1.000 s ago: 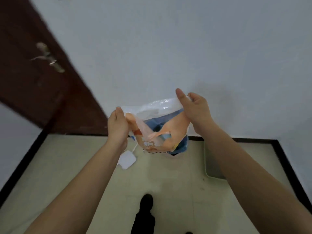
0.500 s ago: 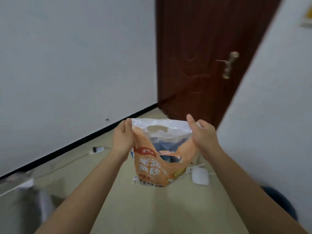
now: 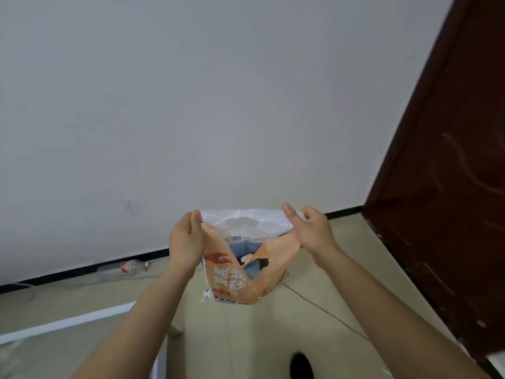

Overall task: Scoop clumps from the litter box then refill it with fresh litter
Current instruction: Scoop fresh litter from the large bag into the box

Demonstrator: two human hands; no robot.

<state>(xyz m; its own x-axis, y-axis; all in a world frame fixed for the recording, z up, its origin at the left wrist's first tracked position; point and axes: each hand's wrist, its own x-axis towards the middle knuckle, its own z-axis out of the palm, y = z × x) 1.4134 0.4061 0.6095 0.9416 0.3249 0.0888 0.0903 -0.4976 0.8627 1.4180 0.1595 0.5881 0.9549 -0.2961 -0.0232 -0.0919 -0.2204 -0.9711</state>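
Orange litter bag [image 3: 232, 283] upright, mouth up, in pinching grip of left hand [image 3: 185, 242] and right hand [image 3: 314, 233].

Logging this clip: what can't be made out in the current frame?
Head view only.
Bag contents: its printed front hides how much litter is inside.
Bag mouth: pinched between left hand and right hand; sealed or open, cannot tell.
White edge, lower left: cut by the frame and the left arm; litter box or not, unclear.
Bottle by the wall: blurred, label unreadable.
Shoe: cut off by the bottom edge.
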